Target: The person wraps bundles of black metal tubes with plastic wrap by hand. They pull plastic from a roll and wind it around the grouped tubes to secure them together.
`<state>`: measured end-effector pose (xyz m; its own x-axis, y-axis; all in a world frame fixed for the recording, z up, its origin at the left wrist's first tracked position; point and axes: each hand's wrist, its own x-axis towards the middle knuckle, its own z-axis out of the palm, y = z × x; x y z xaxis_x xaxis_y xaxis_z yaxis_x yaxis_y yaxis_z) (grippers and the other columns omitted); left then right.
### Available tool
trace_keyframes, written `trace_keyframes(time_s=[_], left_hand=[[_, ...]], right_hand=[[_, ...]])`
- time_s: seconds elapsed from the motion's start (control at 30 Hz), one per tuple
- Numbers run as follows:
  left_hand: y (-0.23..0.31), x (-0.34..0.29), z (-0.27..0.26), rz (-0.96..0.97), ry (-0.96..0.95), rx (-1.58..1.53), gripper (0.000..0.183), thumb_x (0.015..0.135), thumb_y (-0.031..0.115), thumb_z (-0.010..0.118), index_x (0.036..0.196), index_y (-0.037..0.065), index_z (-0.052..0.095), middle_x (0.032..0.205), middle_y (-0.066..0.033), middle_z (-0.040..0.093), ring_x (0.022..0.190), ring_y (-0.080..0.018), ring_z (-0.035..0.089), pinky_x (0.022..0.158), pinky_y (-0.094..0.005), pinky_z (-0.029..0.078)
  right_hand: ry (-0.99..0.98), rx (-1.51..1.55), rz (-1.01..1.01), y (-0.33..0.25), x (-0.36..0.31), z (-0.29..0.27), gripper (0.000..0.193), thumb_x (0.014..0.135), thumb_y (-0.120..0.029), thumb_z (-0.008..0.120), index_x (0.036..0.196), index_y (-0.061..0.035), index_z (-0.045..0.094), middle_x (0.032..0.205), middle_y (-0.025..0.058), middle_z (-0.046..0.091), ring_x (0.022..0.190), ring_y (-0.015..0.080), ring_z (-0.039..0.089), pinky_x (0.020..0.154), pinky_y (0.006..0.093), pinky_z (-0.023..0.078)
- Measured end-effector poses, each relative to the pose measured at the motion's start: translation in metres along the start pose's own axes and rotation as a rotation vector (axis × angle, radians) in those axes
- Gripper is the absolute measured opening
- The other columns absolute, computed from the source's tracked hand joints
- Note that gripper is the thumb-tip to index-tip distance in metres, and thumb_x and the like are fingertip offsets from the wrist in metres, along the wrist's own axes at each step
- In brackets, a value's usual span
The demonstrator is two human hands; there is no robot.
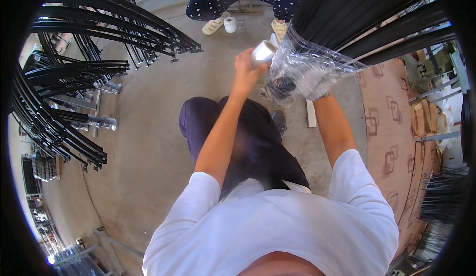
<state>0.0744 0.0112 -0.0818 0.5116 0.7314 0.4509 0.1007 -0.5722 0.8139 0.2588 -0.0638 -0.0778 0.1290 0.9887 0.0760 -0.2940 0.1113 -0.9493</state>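
My left hand [245,71] is bare and closed around a roll of clear stretch film [263,54]. Beside it, crumpled clear film [317,58] covers the near end of a thick bundle of long black bars [362,15], which comes in from the upper right. My right hand [321,83], in what looks like a grey glove, is at the wrapped end. Its fingers are hidden by film, so their grip cannot be made out. A dark lump [282,85] shows through the plastic left of that hand.
Racks of curved black bars [114,8] stand at left, some ends wrapped. Ahead sits a person in dotted trousers [213,0], with another white roll [230,25] on the floor near a shoe. Patterned pink-brown sheeting [386,127] and cardboard boxes [424,117] are at right.
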Motion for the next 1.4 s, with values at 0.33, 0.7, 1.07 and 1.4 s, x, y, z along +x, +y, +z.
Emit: trace_keyframes(time_s=[0.33, 0.7, 1.07, 1.4], left_hand=[[-0.021, 0.024, 0.039, -0.256, -0.067, -0.322, 0.051, 0.062, 0.008, 0.073, 0.100, 0.001, 0.040, 0.100, -0.0163, 0.044, 0.095, -0.0292, 0.044, 0.084, -0.0364, 0.037], [-0.031, 0.025, 0.051, 0.065, -0.049, -0.178, 0.053, 0.078, -0.002, 0.051, 0.125, 0.002, 0.026, 0.116, -0.0228, 0.032, 0.107, -0.0360, 0.037, 0.092, -0.0385, 0.032], [0.006, -0.032, 0.037, 0.004, -0.062, -0.685, 0.065, 0.069, 0.008, 0.063, 0.125, 0.001, 0.030, 0.120, -0.0178, 0.037, 0.115, -0.0295, 0.035, 0.098, -0.0370, 0.027], [0.047, -0.010, 0.043, 0.101, 0.182, 0.021, 0.075, 0.048, 0.019, 0.078, 0.110, 0.003, 0.040, 0.109, -0.0146, 0.044, 0.102, -0.0321, 0.043, 0.083, -0.0399, 0.035]], right_hand=[[0.004, -0.008, 0.014, -0.001, 0.010, -0.010, 0.042, 0.071, -0.019, 0.060, 0.107, -0.0043, 0.044, 0.100, 0.0079, 0.053, 0.094, 0.0172, 0.050, 0.083, 0.0335, 0.038], [-0.021, 0.016, 0.011, 0.005, 0.024, -0.022, 0.049, 0.067, -0.016, 0.065, 0.109, -0.0044, 0.042, 0.102, 0.0086, 0.053, 0.095, 0.0173, 0.050, 0.084, 0.0335, 0.038], [-0.141, -0.030, 0.065, -0.008, 0.057, -0.030, 0.056, 0.063, -0.012, 0.069, 0.111, -0.0045, 0.040, 0.104, 0.0093, 0.052, 0.096, 0.0175, 0.050, 0.085, 0.0335, 0.038], [-0.112, -0.280, 0.014, -0.020, 0.064, -0.057, 0.053, 0.067, -0.015, 0.065, 0.111, -0.0039, 0.040, 0.106, 0.0097, 0.052, 0.097, 0.0188, 0.050, 0.086, 0.0341, 0.038]])
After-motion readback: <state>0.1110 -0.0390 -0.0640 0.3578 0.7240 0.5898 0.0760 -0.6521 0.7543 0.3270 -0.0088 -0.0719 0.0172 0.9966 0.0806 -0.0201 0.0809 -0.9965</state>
